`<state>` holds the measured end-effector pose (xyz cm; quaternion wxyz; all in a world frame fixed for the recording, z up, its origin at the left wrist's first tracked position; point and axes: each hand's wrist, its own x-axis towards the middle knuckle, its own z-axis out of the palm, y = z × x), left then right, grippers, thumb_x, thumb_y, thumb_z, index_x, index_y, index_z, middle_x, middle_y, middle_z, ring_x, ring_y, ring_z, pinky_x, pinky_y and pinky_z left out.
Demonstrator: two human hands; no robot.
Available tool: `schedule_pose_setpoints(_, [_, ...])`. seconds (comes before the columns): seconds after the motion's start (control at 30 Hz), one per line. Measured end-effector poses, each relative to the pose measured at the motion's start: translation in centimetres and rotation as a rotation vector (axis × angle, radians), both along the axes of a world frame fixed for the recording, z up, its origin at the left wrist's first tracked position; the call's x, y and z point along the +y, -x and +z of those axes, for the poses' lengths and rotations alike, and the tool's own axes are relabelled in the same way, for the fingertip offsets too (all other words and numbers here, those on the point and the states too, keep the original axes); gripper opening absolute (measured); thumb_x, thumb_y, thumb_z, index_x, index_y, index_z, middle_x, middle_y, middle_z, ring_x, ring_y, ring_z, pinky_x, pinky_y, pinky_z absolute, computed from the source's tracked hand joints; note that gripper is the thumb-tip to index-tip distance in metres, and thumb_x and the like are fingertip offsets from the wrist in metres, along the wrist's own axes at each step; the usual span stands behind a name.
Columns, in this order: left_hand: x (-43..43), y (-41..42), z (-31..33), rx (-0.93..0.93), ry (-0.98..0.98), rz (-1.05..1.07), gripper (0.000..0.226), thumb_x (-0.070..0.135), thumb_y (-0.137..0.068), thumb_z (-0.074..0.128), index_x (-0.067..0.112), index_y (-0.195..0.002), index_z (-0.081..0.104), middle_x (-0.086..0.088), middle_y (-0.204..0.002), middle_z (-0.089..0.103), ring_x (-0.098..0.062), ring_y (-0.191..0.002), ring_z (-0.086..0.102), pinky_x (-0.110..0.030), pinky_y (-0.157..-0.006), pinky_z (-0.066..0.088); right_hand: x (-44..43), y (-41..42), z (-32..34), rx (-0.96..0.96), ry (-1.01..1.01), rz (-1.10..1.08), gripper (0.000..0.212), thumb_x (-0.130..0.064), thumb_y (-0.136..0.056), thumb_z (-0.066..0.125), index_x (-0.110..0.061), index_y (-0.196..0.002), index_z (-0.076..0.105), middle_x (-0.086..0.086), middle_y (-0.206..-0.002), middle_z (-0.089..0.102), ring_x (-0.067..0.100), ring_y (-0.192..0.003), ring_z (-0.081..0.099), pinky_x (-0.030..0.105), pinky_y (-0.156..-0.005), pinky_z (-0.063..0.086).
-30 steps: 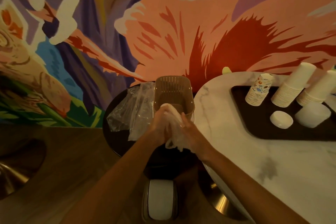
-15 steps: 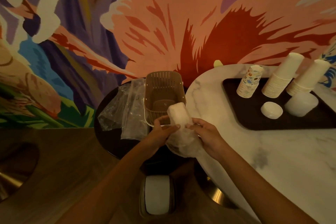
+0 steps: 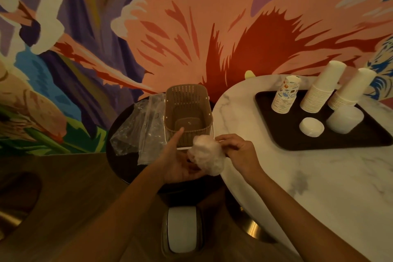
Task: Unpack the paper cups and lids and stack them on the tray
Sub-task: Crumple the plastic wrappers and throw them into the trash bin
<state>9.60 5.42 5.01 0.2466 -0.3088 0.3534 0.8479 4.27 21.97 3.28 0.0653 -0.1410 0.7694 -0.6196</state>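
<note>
Lid pack (image 3: 207, 157), a bundle in crumpled clear plastic, sits between my two hands, above the gap where the dark round table (image 3: 119, 166) meets the marble table (image 3: 319, 187). My left hand (image 3: 180, 166) is palm-up under the lid pack, with its fingers curled beneath it and one digit pointing away towards the basket. My right hand (image 3: 238, 153) pinches the wrap at the bundle's right side, fingers bent. I cannot tell through the plastic how many lids are inside.

Just beyond my left hand, the brown perforated basket (image 3: 187, 100) stands upright on the dark round table, with empty plastic bags (image 3: 138, 130) lying slack against its left side.

Further right, the dark tray (image 3: 297, 142) lies on the marble table. At its near side are a small lid stack (image 3: 311, 127) and a larger lid stack (image 3: 344, 119), side by side. Behind them stand the printed cup stack (image 3: 286, 95) and two white cup stacks (image 3: 323, 89), all upside down. The painted flower mural (image 3: 191, 27) fills the wall behind.
</note>
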Motion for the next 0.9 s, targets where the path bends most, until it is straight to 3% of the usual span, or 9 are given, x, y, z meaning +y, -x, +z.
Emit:
schedule_pose_setpoints(0.07, [0.1, -0.2, 0.4, 0.022, 0.039, -0.066, 0.066, 0.06, -0.077, 0.055, 0.003, -0.113, 0.057, -0.02, -0.11, 0.06, -0.033, -0.098, 0.059, -0.036, -0.072, 0.056, 0.0, 0.0, -0.2, 0.129, -0.119, 0.036, 0.022, 0.016, -0.08, 0.054, 0.004, -0.085, 0.072, 0.006, -0.095, 0.062, 0.005, -0.084, 0.055, 0.004, -0.072, 0.047])
schedule_pose_setpoints(0.17, [1.0, 0.0, 0.6, 0.111, 0.233, -0.031, 0.03, 0.021, -0.088, 0.056, 0.006, -0.113, 0.052, -0.014, -0.097, 0.061, -0.023, -0.085, 0.06, -0.026, -0.057, 0.057, -0.1, -0.3, -0.2, 0.135, -0.167, 0.05, 0.026, 0.012, -0.083, 0.053, -0.004, -0.081, 0.074, -0.002, -0.09, 0.06, 0.005, -0.085, 0.055, 0.005, -0.078, 0.045])
schedule_pose_setpoints(0.27, [1.4, 0.2, 0.3, 0.197, 0.367, 0.018, 0.022, 0.007, -0.091, 0.05, 0.01, -0.112, 0.055, -0.007, -0.094, 0.062, -0.017, -0.083, 0.06, -0.022, -0.057, 0.056, -0.1, -0.7, 0.7, -0.255, 0.101, 0.077, 0.023, 0.003, -0.088, 0.05, -0.012, -0.085, 0.067, 0.003, -0.096, 0.061, 0.023, -0.096, 0.059, 0.031, -0.081, 0.052])
schedule_pose_setpoints(0.33, [1.7, 0.0, 0.2, 0.243, 0.407, 0.053, 0.02, 0.004, -0.09, 0.05, 0.014, -0.107, 0.056, -0.005, -0.093, 0.063, -0.017, -0.083, 0.061, -0.021, -0.055, 0.057, -0.1, -1.0, 1.1, -0.555, 0.279, 0.113, 0.017, -0.009, -0.088, 0.054, -0.016, -0.104, 0.059, 0.005, -0.104, 0.058, 0.025, -0.098, 0.059, 0.035, -0.078, 0.053])
schedule_pose_setpoints(0.37, [1.9, -0.1, 0.1, 0.252, 0.417, 0.078, 0.02, 0.003, -0.09, 0.05, 0.014, -0.105, 0.057, -0.005, -0.091, 0.064, -0.016, -0.081, 0.061, -0.021, -0.053, 0.056, -0.1, -1.3, 1.1, -0.599, 0.277, 0.138, 0.024, -0.012, -0.087, 0.058, -0.017, -0.11, 0.055, 0.005, -0.106, 0.058, 0.024, -0.098, 0.06, 0.034, -0.078, 0.054])
schedule_pose_setpoints(0.57, [2.3, -1.2, -0.8, 0.426, 0.589, 0.102, 0.016, 0.002, -0.09, 0.05, 0.016, -0.087, 0.057, -0.004, -0.078, 0.062, -0.005, -0.055, 0.063, -0.017, -0.048, 0.05, -0.4, -2.4, 0.0, -0.481, 0.158, 0.053, 0.025, 0.003, -0.081, 0.059, -0.018, -0.094, 0.063, 0.009, -0.099, 0.065, 0.026, -0.096, 0.062, 0.038, -0.082, 0.054])
schedule_pose_setpoints(0.67, [1.9, -1.7, -1.1, 0.408, 0.648, 0.159, 0.025, -0.006, -0.089, 0.043, 0.011, -0.076, 0.054, -0.007, -0.074, 0.058, -0.011, -0.058, 0.059, -0.015, -0.046, 0.048, -0.9, -2.8, -0.2, -0.544, 0.266, 0.026, 0.029, 0.012, -0.082, 0.051, -0.013, -0.081, 0.065, 0.007, -0.083, 0.065, 0.02, -0.081, 0.062, 0.025, -0.068, 0.054])
schedule_pose_setpoints(0.8, [1.0, -2.6, -1.2, 0.372, 0.484, 0.192, 0.023, 0.002, -0.092, 0.04, 0.01, -0.08, 0.057, -0.008, -0.074, 0.063, -0.009, -0.057, 0.061, -0.016, -0.05, 0.05, -1.6, -3.4, -0.3, -0.526, 0.302, 0.012, 0.031, 0.015, -0.082, 0.049, -0.01, -0.073, 0.066, 0.004, -0.074, 0.065, 0.016, -0.071, 0.061, 0.016, -0.058, 0.054])
schedule_pose_setpoints(0.9, [-0.8, -3.7, -1.0, 0.273, 0.143, 0.247, 0.028, 0.026, -0.091, 0.044, 0.007, -0.103, 0.06, -0.011, -0.093, 0.067, -0.019, -0.078, 0.064, -0.023, -0.062, 0.056, -1.9, -3.1, -0.6, -0.195, 0.089, 0.043, 0.03, 0.014, -0.079, 0.054, -0.011, -0.073, 0.069, 0.001, -0.077, 0.065, 0.012, -0.075, 0.06, 0.009, -0.061, 0.05])
